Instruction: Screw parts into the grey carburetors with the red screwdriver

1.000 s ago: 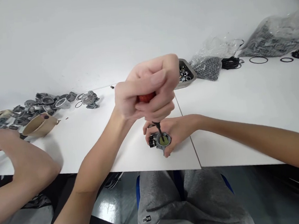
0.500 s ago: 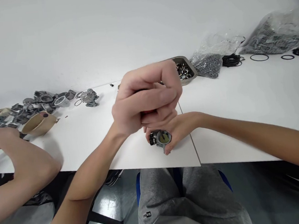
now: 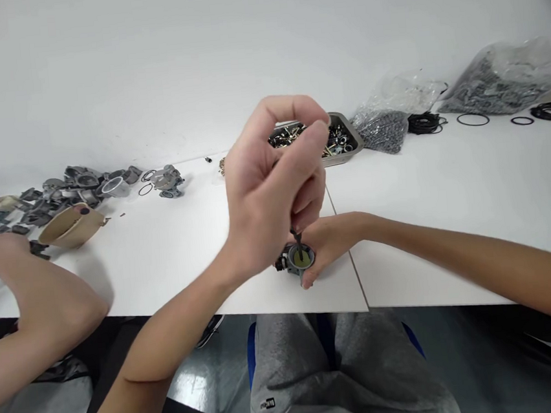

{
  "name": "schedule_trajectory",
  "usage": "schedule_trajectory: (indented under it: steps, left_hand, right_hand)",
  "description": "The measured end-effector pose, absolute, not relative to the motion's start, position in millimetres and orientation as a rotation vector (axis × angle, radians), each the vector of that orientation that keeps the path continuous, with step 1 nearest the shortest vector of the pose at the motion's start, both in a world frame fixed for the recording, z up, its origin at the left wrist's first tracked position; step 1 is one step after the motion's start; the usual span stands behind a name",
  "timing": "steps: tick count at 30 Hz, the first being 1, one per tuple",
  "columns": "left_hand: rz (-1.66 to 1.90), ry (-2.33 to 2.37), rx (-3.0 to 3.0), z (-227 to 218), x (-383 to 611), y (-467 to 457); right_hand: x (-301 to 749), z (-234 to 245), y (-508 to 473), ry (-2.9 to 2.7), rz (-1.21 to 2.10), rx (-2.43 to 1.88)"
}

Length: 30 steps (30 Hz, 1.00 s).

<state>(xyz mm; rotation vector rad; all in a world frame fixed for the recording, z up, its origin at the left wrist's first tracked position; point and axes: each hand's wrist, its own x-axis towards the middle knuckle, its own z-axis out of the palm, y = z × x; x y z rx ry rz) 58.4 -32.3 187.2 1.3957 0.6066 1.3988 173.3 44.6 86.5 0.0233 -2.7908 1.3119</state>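
My left hand (image 3: 277, 180) is closed around the mostly hidden handle of a screwdriver (image 3: 299, 246), above the table. The dark shaft points down into the round opening of a small grey metal carburetor (image 3: 293, 264); whether its tip sits on a screw I cannot make out. Yellowish colour shows inside that opening. With its thumb along the near side, my right hand (image 3: 325, 244) grips the carburetor low at the table's front; its other fingers are largely hidden behind my left hand.
Behind my hands stands a metal tray (image 3: 354, 140) of small brass and dark parts. Bags of grey parts (image 3: 383, 132) and black rings (image 3: 472, 119) lie right. At left are another carburetor (image 3: 168, 181), piled grey castings (image 3: 78, 183), a tan container (image 3: 73, 227) and another person's arm (image 3: 45, 300).
My left hand has turned about the screwdriver, its thumb and forefinger shifting upward and its back showing more. The shaft is now more visible. My right hand stays on the carburetor.
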Motion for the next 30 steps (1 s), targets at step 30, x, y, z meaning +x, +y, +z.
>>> schedule_trajectory:
  steps: [30]
  left_hand:
    - [0.863, 0.282, 1.451, 190, 41, -16]
  right_hand:
    - [175, 86, 47, -2.81, 1.28, 0.012]
